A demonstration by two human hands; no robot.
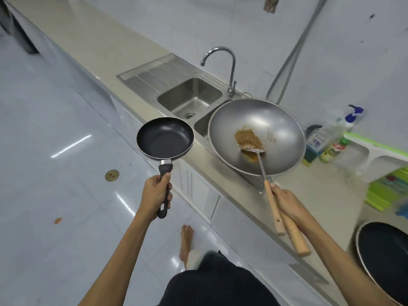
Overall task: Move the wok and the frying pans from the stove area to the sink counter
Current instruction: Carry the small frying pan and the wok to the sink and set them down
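My left hand [155, 194] grips the black handle of a small black frying pan [165, 138], held level in the air beside the counter edge. My right hand [287, 205] holds the wooden handle of a large grey steel wok [265, 120] together with the wooden handle of a metal spatula [256, 151]. The wok hangs above the counter [293, 186] just right of the sink [189, 96], with brown food residue in its bowl. A second black frying pan [384, 259] sits at the lower right edge, partly cut off.
A curved tap [229, 69] rises behind the double sink, with a ribbed drainboard [152, 74] to its left. Soap and sauce bottles [331, 138] and green items stand on the counter to the right. My bare foot is on the glossy tiled floor [66, 162].
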